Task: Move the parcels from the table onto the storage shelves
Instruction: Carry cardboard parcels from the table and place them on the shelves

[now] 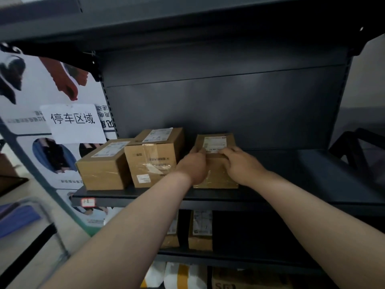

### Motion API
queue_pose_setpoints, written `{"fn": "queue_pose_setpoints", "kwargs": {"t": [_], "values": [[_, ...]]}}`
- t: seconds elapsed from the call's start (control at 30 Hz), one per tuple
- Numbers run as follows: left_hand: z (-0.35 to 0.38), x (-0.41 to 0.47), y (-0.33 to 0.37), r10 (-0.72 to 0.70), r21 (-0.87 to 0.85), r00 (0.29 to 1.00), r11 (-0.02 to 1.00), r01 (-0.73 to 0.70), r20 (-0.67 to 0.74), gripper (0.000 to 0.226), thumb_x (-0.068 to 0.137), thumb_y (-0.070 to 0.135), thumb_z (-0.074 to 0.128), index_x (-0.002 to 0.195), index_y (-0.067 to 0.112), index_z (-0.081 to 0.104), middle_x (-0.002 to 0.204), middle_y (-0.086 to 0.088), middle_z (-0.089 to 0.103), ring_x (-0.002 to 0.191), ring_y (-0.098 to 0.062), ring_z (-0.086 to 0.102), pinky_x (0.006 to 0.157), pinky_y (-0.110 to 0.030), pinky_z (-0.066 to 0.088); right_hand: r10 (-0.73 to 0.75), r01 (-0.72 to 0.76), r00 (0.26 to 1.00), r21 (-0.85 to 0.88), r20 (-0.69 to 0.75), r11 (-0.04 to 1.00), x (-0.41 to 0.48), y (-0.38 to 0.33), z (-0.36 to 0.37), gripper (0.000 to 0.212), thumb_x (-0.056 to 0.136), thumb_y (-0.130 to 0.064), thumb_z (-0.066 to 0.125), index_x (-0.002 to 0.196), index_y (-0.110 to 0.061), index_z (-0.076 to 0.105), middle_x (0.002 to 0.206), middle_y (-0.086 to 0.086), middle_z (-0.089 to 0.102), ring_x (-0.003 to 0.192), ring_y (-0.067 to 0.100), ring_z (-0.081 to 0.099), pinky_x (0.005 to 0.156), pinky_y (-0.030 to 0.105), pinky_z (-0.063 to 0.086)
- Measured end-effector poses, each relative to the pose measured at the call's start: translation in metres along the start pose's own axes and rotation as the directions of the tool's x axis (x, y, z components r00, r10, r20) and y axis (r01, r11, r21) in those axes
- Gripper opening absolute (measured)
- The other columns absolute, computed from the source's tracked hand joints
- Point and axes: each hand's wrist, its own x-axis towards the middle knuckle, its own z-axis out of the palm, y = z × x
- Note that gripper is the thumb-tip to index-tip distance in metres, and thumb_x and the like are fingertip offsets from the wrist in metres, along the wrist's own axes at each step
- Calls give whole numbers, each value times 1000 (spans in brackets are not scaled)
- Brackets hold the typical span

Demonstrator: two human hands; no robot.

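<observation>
Bare forearms come in from the bottom edge, left forearm (125, 236) and right forearm (312, 205), both reaching up to the middle shelf (302, 174) of a dark metal rack.

Left hand (192, 165) and right hand (239, 165) both grip one small brown parcel (216, 177). It sits flat on the middle shelf, at the front edge, roughly mid-width. Left fingers (195, 150) are curled over its top left corner. Right fingers (226, 152) are curled over its top front edge, touching the white label. Palms press its front face. Clear tape shows on the front between the hands.

Two more cardboard boxes stand on the middle shelf at its left end. The taller box (152, 159) is just beside the held parcel, a narrow gap between them. The lower box (104, 165) touches the taller one, at the shelf's far left end. Both carry white labels on top.

Small red-edged tag (88, 202) sits on the middle shelf's front lip, left end; writing unreadable.

Below the middle shelf, two upright labelled parcels (201, 230) stand on the next board down. Lower still, white-and-yellow bags (181, 276) and a printed carton (239, 282), partly cut off.

Left of the middle shelf, a white paper sign (73, 122) with black characters is stuck over a poster (41, 84).
</observation>
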Motion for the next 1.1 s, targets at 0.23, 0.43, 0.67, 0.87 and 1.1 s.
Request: {"fn": "queue_pose_setpoints", "kwargs": {"t": [0.23,0.43,0.67,0.87,1.1], "values": [[2,0,-1,-8,-16,1000,1000,9,11,68,94,7,45,155,16,15,162,-13,4,137,-34,38,112,-45,36,-10,9,999,39,35,999,3,-1,-2,43,102,-28,35,145,-24,35,152,5,31,128,25,42,98,33,38],[3,-5,-7,31,-1,998,1000,-31,-60,70,95,15,48,155,17,11,161,-14,7,147,-36,9,118,-48,21,13,-13,1000,-78,1,997,-5,0,-16,52,100,-39,38,149,-24,27,155,4,27,136,26,32,107,39,35],[-4,-31,-11,167,75,968,985,-156,-186,63,93,18,55,150,17,27,162,-9,6,148,-30,3,120,-46,16,154,-162,987,-291,-50,943,-46,-15,-20,60,98,-48,37,150,-23,20,159,5,15,146,28,13,116,46,21],[-11,-72,0,375,69,922,926,-370,-93,62,85,11,57,144,12,38,158,-11,21,143,-32,19,115,-44,28,308,-330,944,-355,-119,875,-121,-43,-12,58,97,-47,43,147,-19,31,155,6,28,145,27,18,113,47,25],[22,-133,20,589,-22,796,805,-592,141,44,96,27,54,139,23,47,156,-8,27,142,-30,23,114,-47,29,576,-556,815,-372,-67,743,-247,-81,-7,56,98,-48,40,147,-22,32,156,2,26,147,24,5,116,52,12]]}}
